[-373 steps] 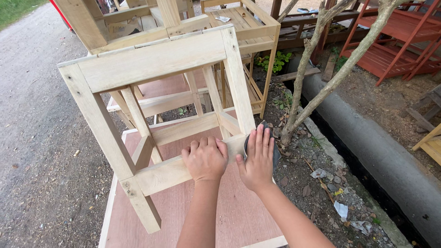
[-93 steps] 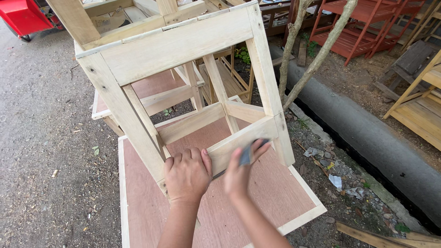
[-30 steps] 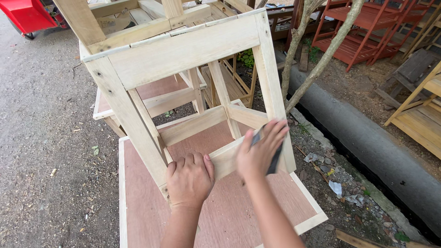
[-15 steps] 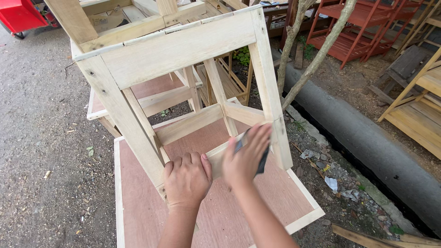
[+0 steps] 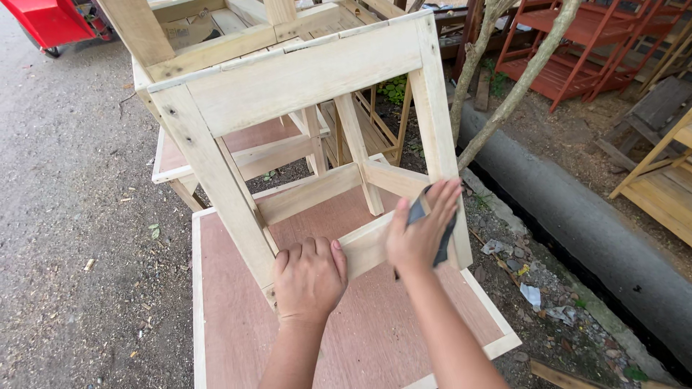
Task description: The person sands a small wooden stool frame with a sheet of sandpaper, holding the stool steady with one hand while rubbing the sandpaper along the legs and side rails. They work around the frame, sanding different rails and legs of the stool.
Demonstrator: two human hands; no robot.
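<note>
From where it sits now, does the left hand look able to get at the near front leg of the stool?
Probably yes: the left hand grips the lower rail right beside that front leg, with nothing between them.

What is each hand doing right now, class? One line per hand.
Left hand: closed over the lower rail of the wooden frame.
Right hand: pressing a dark sanding sheet against the rail.

The right hand [image 5: 422, 234] with its dark sanding sheet [image 5: 418, 210] has slid right along the rail — up against the leg [image 5: 441, 137].
</note>
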